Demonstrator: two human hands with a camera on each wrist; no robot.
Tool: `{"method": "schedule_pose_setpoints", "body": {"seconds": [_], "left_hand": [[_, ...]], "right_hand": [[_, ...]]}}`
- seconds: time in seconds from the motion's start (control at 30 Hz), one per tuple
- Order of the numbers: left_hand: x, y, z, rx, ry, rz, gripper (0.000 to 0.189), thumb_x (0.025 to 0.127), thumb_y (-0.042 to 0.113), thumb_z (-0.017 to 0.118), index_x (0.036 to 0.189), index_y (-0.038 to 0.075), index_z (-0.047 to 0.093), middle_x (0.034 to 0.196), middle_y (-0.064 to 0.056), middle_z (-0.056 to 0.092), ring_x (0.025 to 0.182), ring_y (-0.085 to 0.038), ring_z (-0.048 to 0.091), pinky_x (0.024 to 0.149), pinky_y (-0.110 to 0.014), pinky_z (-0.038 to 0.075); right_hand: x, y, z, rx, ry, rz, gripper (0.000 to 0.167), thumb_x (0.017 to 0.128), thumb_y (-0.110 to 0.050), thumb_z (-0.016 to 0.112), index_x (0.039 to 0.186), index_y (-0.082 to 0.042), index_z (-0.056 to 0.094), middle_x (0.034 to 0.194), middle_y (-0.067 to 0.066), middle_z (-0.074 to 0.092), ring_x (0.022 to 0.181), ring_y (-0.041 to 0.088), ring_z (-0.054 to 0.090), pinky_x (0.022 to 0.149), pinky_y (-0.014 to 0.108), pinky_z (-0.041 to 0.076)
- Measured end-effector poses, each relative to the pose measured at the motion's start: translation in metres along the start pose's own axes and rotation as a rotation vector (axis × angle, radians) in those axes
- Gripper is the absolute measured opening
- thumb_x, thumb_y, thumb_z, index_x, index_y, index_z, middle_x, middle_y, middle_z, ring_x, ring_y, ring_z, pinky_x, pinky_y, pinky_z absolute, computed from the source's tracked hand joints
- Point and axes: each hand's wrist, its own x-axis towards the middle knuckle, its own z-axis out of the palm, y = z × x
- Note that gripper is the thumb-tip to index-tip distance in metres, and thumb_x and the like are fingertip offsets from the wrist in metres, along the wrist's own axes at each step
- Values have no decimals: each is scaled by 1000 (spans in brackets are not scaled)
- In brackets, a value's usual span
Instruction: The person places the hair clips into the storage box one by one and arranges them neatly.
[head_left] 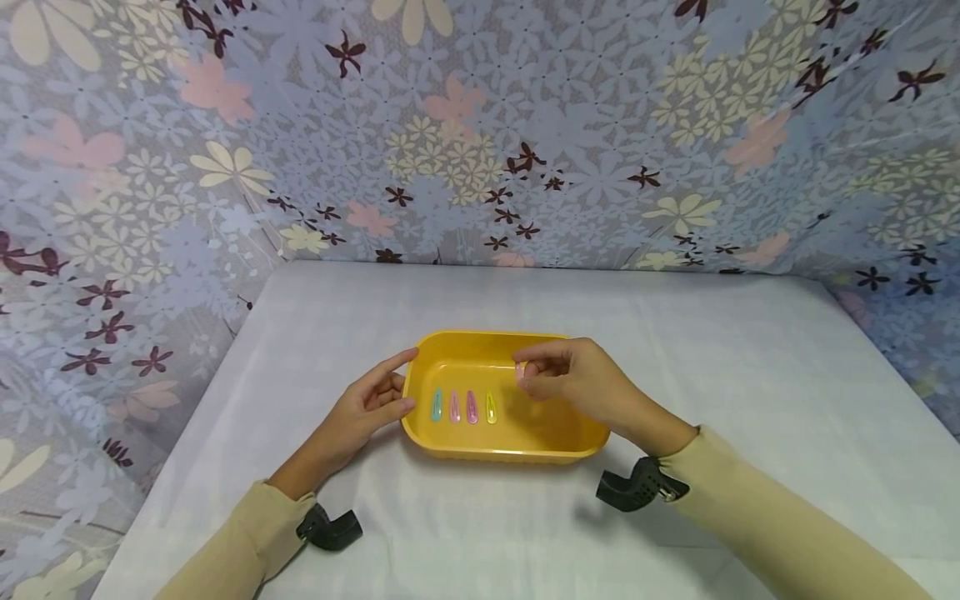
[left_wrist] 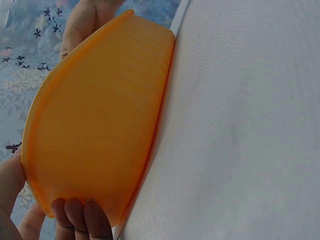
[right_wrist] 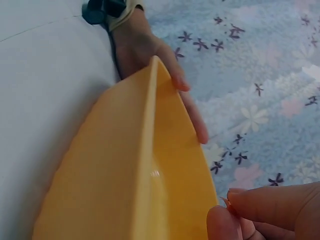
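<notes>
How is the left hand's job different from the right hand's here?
The left hand lies against the outer left end of the yellow tray, fingers fairly straight, thumb near the rim; the right hand hovers above the tray's inside. The left hand holds nothing small; the right hand pinches a small pink clip in its fingertips. Both are bare, in beige sleeves, at the same tray.

tray point(head_left: 577, 446): glossy smooth plastic | tablecloth point(head_left: 735, 358): matt white cloth
</notes>
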Motion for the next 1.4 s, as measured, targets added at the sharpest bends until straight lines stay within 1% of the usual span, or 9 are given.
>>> {"method": "schedule_pose_setpoints", "body": {"seconds": [0.23, 0.33, 0.4, 0.53, 0.6, 0.7, 0.83, 1.17, 1.4], "left_hand": [[1, -2, 1, 6, 1, -13, 67, 97, 7, 69, 157, 17, 41, 119, -24, 54, 95, -21, 60, 82, -23, 56], [0, -2, 1, 7, 2, -17, 66, 98, 6, 68, 157, 17, 41, 119, -24, 54, 96, -21, 60, 83, -23, 56], [0, -2, 1, 8, 3, -19, 66, 98, 5, 68, 157, 17, 41, 120, -25, 54, 96, -21, 60, 83, -23, 56], [0, -2, 1, 11, 5, -19, 66, 98, 4, 68, 157, 16, 41, 120, -25, 55, 96, -21, 60, 83, -24, 57], [0, -1, 1, 12, 6, -14, 66, 97, 4, 68, 157, 16, 41, 119, -25, 55, 96, -21, 60, 83, -24, 56], [0, -2, 0, 12, 2, -3, 67, 97, 5, 69, 157, 15, 41, 119, -25, 55, 96, -21, 61, 82, -24, 56], [0, -1, 0, 10, -4, 3, 67, 97, 7, 69, 158, 15, 41, 119, -26, 55, 96, -21, 61, 82, -24, 57], [0, 0, 0, 9, -2, -5, 68, 97, 5, 69, 158, 16, 40, 120, -26, 55, 97, -22, 60, 84, -24, 57], [0, 0, 0, 4, -5, -5, 68, 97, 6, 69, 158, 16, 40, 120, -26, 55, 96, -22, 60, 83, -24, 57]], "right_hand": [[9, 3, 13, 18, -23, 11, 36, 90, -6, 77, 124, 5, 70, 94, 10, 69, 85, 23, 69, 78, 39, 61], [13, 6, 17, -7, -17, 18, 34, 89, -3, 76, 121, 5, 72, 91, 9, 70, 79, 21, 69, 73, 36, 61], [15, 10, 19, -58, -11, 12, 31, 87, -1, 77, 118, 5, 73, 87, 7, 71, 76, 19, 68, 70, 32, 59], [19, 17, 24, -218, -9, -6, 27, 85, -2, 79, 112, 0, 77, 81, 0, 69, 74, 14, 62, 68, 24, 51], [20, 19, 26, -283, -22, -17, 27, 84, -5, 81, 111, -2, 78, 80, -2, 68, 75, 13, 59, 69, 24, 49], [21, 21, 29, -334, -45, -14, 27, 85, -10, 83, 111, -5, 78, 78, -4, 66, 75, 14, 57, 70, 27, 47], [21, 22, 31, -358, -61, -11, 27, 85, -11, 84, 111, -6, 78, 78, -4, 66, 74, 14, 57, 71, 29, 48], [23, 23, 33, -355, -76, -5, 27, 86, -11, 83, 111, -4, 77, 77, -4, 66, 75, 13, 58, 74, 29, 49], [22, 22, 34, -375, -85, 5, 25, 86, -10, 83, 110, -5, 78, 77, -4, 65, 74, 14, 56, 71, 28, 48]]}}
